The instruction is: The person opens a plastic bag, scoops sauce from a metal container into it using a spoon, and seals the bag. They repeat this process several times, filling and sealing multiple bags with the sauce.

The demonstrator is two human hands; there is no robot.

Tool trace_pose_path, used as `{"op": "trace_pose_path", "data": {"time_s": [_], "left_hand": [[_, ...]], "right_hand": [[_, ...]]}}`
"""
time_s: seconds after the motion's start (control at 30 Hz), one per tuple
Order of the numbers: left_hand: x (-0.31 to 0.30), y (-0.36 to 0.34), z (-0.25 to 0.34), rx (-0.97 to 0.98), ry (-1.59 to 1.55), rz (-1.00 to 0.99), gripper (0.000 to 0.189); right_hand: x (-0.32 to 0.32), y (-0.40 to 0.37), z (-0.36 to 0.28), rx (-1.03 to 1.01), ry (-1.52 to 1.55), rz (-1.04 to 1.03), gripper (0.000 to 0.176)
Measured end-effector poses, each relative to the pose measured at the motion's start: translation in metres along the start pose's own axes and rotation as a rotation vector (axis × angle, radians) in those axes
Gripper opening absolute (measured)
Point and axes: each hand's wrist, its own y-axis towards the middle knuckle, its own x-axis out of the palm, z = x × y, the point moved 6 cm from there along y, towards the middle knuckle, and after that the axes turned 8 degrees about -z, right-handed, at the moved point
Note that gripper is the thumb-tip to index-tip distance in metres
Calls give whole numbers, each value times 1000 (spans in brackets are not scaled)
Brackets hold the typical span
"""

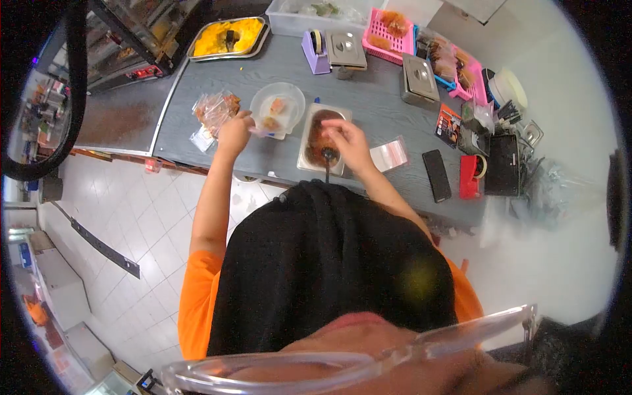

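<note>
My left hand (235,136) is closed, its fingertips on a small clear plastic bag (259,132) with a pinkish tint, partly blurred. Beside it lies a pile of filled clear sachets (214,113). Just right of this hand stands a round translucent plastic tub (289,99) with a few orange-brown filled sachets (271,123) in it. My right hand (350,143) hovers over a rectangular metal pan (303,155) of reddish-brown sauce (317,137), fingers bent and apart, nothing visible in them. A dark spoon (328,155) rests in the pan, its handle toward my body.
A stack of flat zip bags (390,155) and a phone (436,175) lie to the right, near a red tape dispenser (469,178). Lidded metal pans (419,78), a pink basket (380,56) and a tray of yellow food (227,37) stand along the back.
</note>
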Motion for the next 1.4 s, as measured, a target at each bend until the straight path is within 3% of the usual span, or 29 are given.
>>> {"op": "trace_pose_path", "data": {"time_s": [0.13,0.33,0.43,0.5,0.6,0.67,0.7,0.73,0.8,1.0,1.1,1.23,1.4], "left_hand": [[-18,3,16,-37,-56,92,20],[-71,-18,81,66,-421,184,18],[-86,-27,104,91,-559,188,17],[-84,-31,114,72,-617,205,18],[-72,-39,108,-36,-776,345,18],[-36,-39,100,-208,-1009,9,13],[-33,-40,101,-215,-1021,26,13],[-31,-42,103,-221,-1024,31,13],[-30,-46,112,-143,-1198,98,14],[-24,-59,123,-142,-1208,181,12],[-27,-61,132,40,-1088,234,12],[-31,-65,143,111,-1048,280,10],[-46,-68,147,273,-703,348,8]], "right_hand": [[9,6,1,-2,-8,-69,21],[40,12,-37,-290,-488,-59,30],[45,18,-37,-216,-312,-89,27],[48,17,-30,141,-29,-264,24],[45,17,-24,17,-47,-254,19],[44,15,-27,-61,9,-214,17],[43,12,-32,-137,69,-167,16],[43,10,-34,-135,69,-175,16],[38,3,-27,61,159,-155,17],[29,-19,-24,-47,70,-103,20],[33,-28,-24,-4,270,-94,17],[38,-28,-31,-85,187,-181,13],[36,-28,-16,39,185,-204,10]]}}
